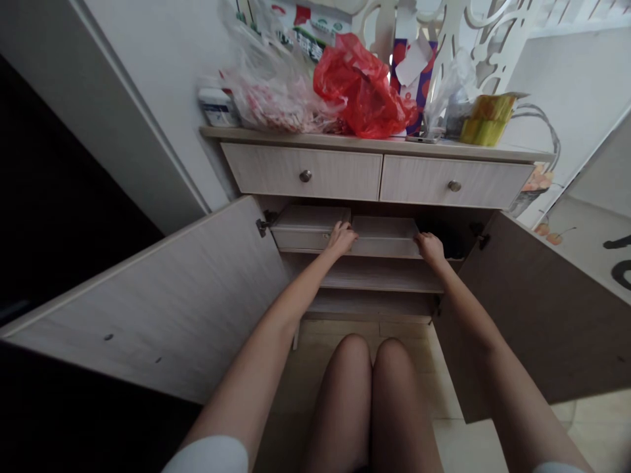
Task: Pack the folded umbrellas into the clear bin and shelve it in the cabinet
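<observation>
I crouch before a pale wooden cabinet (374,150) with both lower doors swung wide. Inside, on the top shelf, lie two flat pale boxes side by side. My left hand (341,238) grips the left end of the right-hand box (384,235), fingers curled over its top edge, right beside the left box (308,226). My right hand (430,247) holds the same box at its right end, fingers wrapped round the corner. Two lower shelves (379,274) show below the boxes.
The left door (162,295) and right door (542,295) stand open on either side of my arms. Two shut drawers with round knobs (305,175) sit above. The top carries a red plastic bag (362,89), clear bags, a white jar (217,105) and a yellow packet (486,119).
</observation>
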{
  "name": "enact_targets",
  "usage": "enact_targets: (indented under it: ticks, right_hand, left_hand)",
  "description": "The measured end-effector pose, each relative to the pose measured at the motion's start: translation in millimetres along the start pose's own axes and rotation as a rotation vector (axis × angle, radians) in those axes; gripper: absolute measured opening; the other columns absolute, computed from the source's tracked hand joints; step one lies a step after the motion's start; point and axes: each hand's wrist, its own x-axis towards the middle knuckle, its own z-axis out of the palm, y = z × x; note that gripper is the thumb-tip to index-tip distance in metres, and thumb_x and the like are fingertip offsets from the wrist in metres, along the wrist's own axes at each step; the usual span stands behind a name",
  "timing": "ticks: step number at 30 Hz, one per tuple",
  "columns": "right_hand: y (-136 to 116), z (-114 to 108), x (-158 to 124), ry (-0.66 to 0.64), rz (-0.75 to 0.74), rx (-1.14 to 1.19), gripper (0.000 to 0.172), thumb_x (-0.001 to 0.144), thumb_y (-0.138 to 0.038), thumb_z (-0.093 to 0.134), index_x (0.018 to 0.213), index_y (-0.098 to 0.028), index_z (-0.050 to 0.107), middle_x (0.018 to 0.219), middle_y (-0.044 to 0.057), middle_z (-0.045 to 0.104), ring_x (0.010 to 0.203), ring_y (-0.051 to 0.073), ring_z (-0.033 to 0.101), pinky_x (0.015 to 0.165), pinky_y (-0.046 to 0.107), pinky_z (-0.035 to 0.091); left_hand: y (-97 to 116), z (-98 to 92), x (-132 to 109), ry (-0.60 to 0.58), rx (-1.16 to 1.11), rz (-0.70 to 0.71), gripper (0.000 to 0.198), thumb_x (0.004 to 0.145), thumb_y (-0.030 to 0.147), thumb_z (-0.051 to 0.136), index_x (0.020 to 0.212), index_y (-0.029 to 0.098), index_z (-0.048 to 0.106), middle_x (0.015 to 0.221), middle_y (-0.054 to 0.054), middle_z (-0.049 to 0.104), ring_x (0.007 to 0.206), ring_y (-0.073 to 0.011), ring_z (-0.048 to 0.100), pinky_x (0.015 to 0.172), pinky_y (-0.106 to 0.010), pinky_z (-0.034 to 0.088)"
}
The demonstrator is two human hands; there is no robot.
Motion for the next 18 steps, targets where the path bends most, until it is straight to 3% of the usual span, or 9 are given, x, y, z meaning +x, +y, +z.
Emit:
enact_targets:
  ticks: [4, 10, 15, 18]
  right_hand:
    - [7, -9, -46, 0.139, -0.103, 0.047, 0.030, 0.102, -0.022, 0.045, 0.104, -0.015, 0.074, 0.096, 0.013, 0.071, 0.091, 0.022, 0.061, 0.079, 0.028, 0.041]
    - [-6, -24, -150, 0.278, -0.270, 0.189, 0.029, 0.104, -0.023, 0.044, 0.098, -0.018, 0.072, 0.086, 0.009, 0.069, 0.081, 0.020, 0.059, 0.077, 0.030, 0.045]
    - [-33, -31, -233, 0.287, -0.355, 0.278, 0.028, 0.104, -0.019, 0.043, 0.103, -0.019, 0.071, 0.088, 0.007, 0.070, 0.077, 0.019, 0.060, 0.074, 0.030, 0.046]
    - [-48, -29, -269, 0.290, -0.365, 0.299, 0.026, 0.103, -0.016, 0.044, 0.102, -0.018, 0.069, 0.087, 0.007, 0.070, 0.077, 0.019, 0.061, 0.073, 0.030, 0.047]
  left_hand:
    - [18, -21.6, -42, 0.117, -0.069, 0.061, 0.020, 0.091, 0.019, 0.059, 0.089, 0.023, 0.078, 0.091, -0.008, 0.076, 0.115, -0.0256, 0.054, 0.108, -0.049, 0.031]
    - [71, -57.8, -142, 0.187, -0.104, 0.084, 0.023, 0.094, 0.017, 0.057, 0.095, 0.027, 0.078, 0.090, -0.006, 0.077, 0.112, -0.0264, 0.058, 0.103, -0.051, 0.036]
    - [113, -61.3, -232, 0.206, -0.083, 0.053, 0.029, 0.091, 0.011, 0.055, 0.099, 0.029, 0.077, 0.085, -0.005, 0.077, 0.106, -0.0255, 0.062, 0.096, -0.047, 0.041]
    - [132, -57.4, -273, 0.190, -0.093, 0.030, 0.033, 0.090, 0.008, 0.053, 0.101, 0.030, 0.077, 0.084, -0.004, 0.076, 0.104, -0.0249, 0.063, 0.095, -0.045, 0.042]
